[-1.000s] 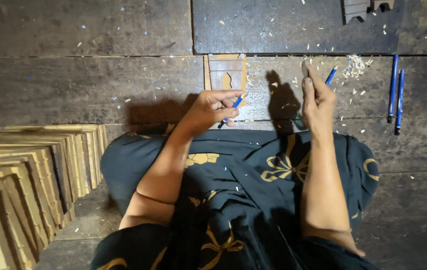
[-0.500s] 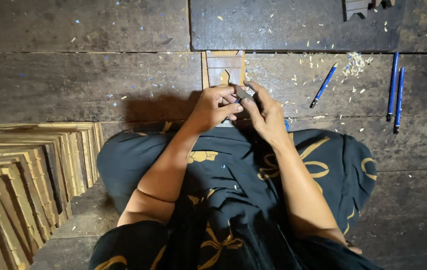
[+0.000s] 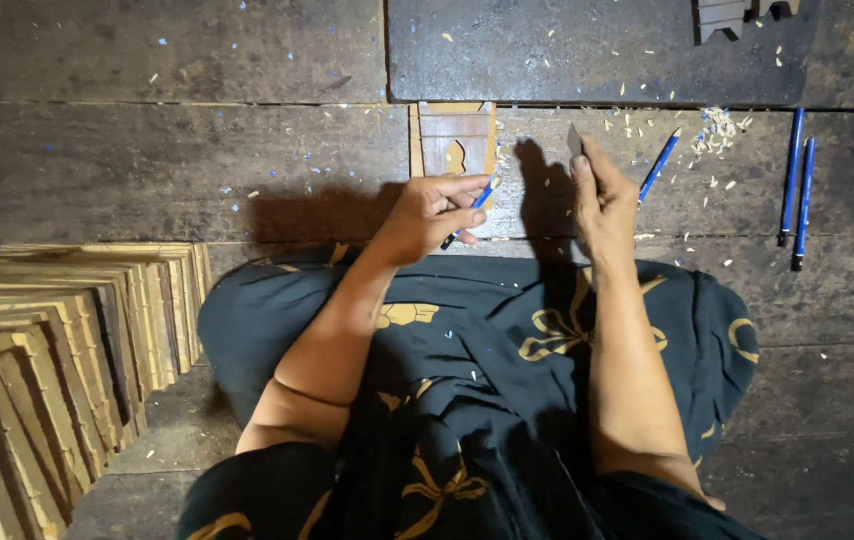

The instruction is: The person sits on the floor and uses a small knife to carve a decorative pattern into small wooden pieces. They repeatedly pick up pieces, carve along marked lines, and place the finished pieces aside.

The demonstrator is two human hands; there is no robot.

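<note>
Wooden framed panels (image 3: 57,370) lie stacked in an overlapping row at the near left, on the dark plank floor (image 3: 167,170). Right of them, the left hand (image 3: 432,215) reaches forward from a bent elbow over a lap draped in black cloth with gold motifs (image 3: 507,350). Its fingers are curled tight around a blue-handled tool (image 3: 469,212), which is held slanted at the near edge of a small wooden panel (image 3: 455,140). That panel lies flat on the floor just beyond the knuckles and has a cut-out shape in its middle.

The right hand (image 3: 602,195) stands upright with the forearm straight out. Its fingers are pressed together and seem to pinch a small grey piece (image 3: 574,140) at their tips; what it is I cannot tell. Further right are another blue tool (image 3: 659,167), a scatter of pale shavings (image 3: 717,128), and 2 more blue tools (image 3: 797,180) lying side by side.

Carving on the small panel looks to be in hand. Another cut would call for the panel to be steadied and the tool tip set on it.
</note>
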